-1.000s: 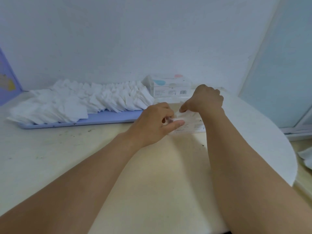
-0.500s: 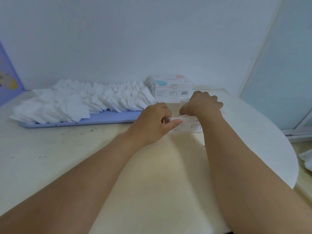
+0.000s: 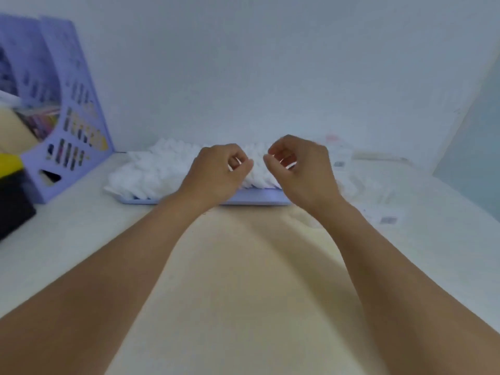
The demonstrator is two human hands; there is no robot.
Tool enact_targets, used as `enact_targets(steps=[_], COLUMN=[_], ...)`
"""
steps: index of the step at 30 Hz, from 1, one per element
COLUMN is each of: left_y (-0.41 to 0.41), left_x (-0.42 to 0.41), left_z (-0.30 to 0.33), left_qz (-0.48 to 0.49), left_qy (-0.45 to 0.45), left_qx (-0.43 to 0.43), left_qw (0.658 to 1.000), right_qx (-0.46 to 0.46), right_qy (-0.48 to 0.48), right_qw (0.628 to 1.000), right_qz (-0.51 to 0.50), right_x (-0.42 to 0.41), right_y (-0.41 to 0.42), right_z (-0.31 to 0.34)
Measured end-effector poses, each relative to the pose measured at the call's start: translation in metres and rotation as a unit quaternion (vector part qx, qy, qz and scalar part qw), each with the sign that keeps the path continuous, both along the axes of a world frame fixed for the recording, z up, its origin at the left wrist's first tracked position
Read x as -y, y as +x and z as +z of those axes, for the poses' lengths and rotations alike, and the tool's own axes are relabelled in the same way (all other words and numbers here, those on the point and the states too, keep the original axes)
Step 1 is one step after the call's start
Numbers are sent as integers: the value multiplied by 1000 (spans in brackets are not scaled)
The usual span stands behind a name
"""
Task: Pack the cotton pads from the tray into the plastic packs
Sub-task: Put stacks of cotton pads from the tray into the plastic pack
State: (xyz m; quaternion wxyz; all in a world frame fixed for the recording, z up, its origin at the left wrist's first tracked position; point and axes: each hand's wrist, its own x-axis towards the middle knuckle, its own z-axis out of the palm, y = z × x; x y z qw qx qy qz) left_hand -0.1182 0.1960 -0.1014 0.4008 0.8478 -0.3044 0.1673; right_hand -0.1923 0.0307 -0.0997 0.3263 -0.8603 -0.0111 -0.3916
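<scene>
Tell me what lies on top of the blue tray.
White cotton pads are heaped along the blue tray. The left hand and right hand cover part of the heap, so what lies there stays hidden.

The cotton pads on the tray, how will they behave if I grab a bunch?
The cotton pads look thin and fluffy, so probably very light and floppy. They lie loosely overlapped on the lilac tray, so a pinch may drag neighbours along or scatter them. Unlikely to slip or break.
</scene>
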Motion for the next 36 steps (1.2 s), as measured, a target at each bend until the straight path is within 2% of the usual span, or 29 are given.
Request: enact_targets(steps=[3, 6, 10, 12, 14, 20, 23, 28, 36], left_y=[21, 28, 37, 44, 49, 55, 56, 56, 58], left_x=[-69, -120, -144, -147, -149, -147, -146, -145, -148], left_z=[-9, -28, -39, -37, -37, -41, -44, -48, -53], left_qz=[128, 227, 309, 297, 277, 246, 241, 259, 274], left_qy=[-28, -29, -38, -102, -167, -282, -275, -201, -155], left_qx=[11, 13, -135, -210, -250, -262, -258, -222, -194], left_qw=[991, 973, 941, 926, 913, 890, 894, 918, 929], right_qx=[-94, -166, -219, -245, -261, -262, -263, -253, -217], right_qy=[12, 32, 19, -19, -40, -37, -55, -92, -136], right_qw=[991, 979, 973, 968, 964, 964, 963, 963, 966], right_qz=[99, 117, 74, 45, 22, -11, -9, -16, -34], right_x=[-51, -90, -128, -141, -151, -158, -156, -160, -159], right_y=[8, 29, 57, 66, 73, 89, 95, 102, 106], right_z=[-19, -25, -27, -31, -35, -35, -36, -38, -44])
